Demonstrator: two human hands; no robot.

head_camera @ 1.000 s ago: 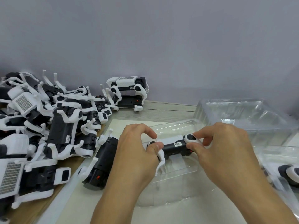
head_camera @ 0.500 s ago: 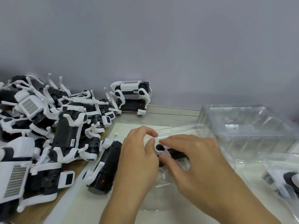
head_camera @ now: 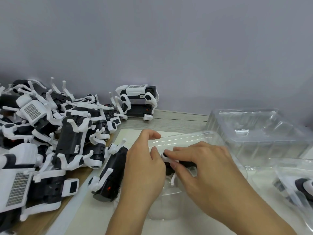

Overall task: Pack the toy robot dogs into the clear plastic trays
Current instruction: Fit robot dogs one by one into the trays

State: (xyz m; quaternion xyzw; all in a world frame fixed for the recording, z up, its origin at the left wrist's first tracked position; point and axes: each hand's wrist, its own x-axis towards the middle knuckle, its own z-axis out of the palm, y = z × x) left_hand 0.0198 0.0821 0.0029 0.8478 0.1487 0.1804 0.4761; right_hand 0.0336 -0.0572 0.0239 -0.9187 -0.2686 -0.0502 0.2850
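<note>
A: What are the hands doing?

B: Both are working low in the middle of the view. The right hand [head_camera: 203, 164] is reaching across, its fingertips [head_camera: 169, 152] pinching a white leg joint of a toy robot dog [head_camera: 183, 164]. The left hand [head_camera: 144, 164] is curling in against the dog's other end, thumb toward the same joint; I cannot tell whether it is actually gripping.

A: And where is the dog lying?

B: Under both hands, inside a clear plastic tray [head_camera: 191, 138] whose rim is showing just beyond the fingers. A stack of empty trays [head_camera: 257, 129] is sitting beyond the right hand.

A: How is it likely to handle?

B: Light, rigid plastic, I am judging. The thin white legs look fragile and hinged, so the black body is the safer place to hold. The tray seems flimsy and glossy, likely sliding or flexing under pressure.

A: Anything else nearby?

B: Another black dog [head_camera: 111, 175] is lying just beside the left hand, and a heap of dogs [head_camera: 50, 133] is piling up further left.
</note>
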